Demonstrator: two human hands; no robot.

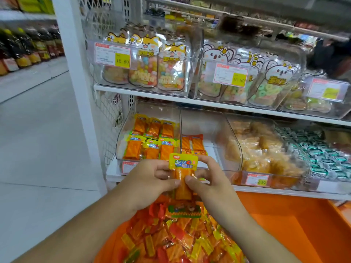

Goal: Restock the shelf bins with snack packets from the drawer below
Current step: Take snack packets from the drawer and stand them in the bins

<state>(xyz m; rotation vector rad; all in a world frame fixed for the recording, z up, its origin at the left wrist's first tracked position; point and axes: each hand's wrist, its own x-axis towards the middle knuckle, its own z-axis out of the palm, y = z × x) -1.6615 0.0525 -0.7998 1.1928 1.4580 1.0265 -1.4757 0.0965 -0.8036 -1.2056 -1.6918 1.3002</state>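
A yellow-and-orange snack packet (182, 173) is being held upright between both hands just in front of the lower shelf, its yellow header uppermost and its long axis running nearly vertical, top tipped slightly toward the bins. The left hand (150, 179) is pinching the packet's left edge, thumb pressing on the clear orange body near the middle; the right hand (207, 177) is pinching the right edge, its thumb meeting the left thumb on the front face and its fingers curling behind the header. Both forearms are reaching up and forward from the bottom corners of the view, converging on the packet, wrists roughly level.

The clear bin (121, 143) holding rows of matching packets is sitting directly behind and just above the grip, slightly to the left, so the left hand appears marginally nearer its opening. The neighbouring bin (218, 130), only sparsely filled with a few orange packets at its front left, is lying up and to the right, nearer the right hand. Judging from this, the packet needs only a short forward and upward carry, kept standing, to join the stacked rows.

Below the hands, the orange drawer (284, 224) is lying open, a loose heap of mixed packets (180, 240) filling its left side.
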